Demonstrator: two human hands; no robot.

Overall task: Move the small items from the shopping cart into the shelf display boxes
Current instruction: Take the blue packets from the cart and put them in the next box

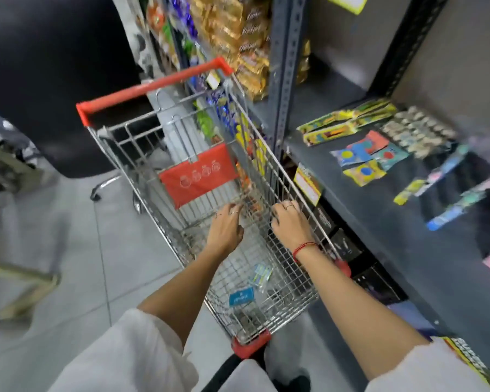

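Hands are lowered into the shopping cart: the left hand and right hand are held with fingers loosely curled over the basket floor, and whether anything is clamped cannot be told through the blur. Small packets lie behind both wrists, nearer the person, apparently slightly closer to the right hand. The shelf stands on the right.

The shopping cart stands at the centre of the frame, with the shelf just to its right and a chair behind it at upper left. Both hands reach down inside the basket, left hand beside right hand. Two small packets lie on the cart floor nearer the bottom of the frame, and flat packets lie on the shelf at right.
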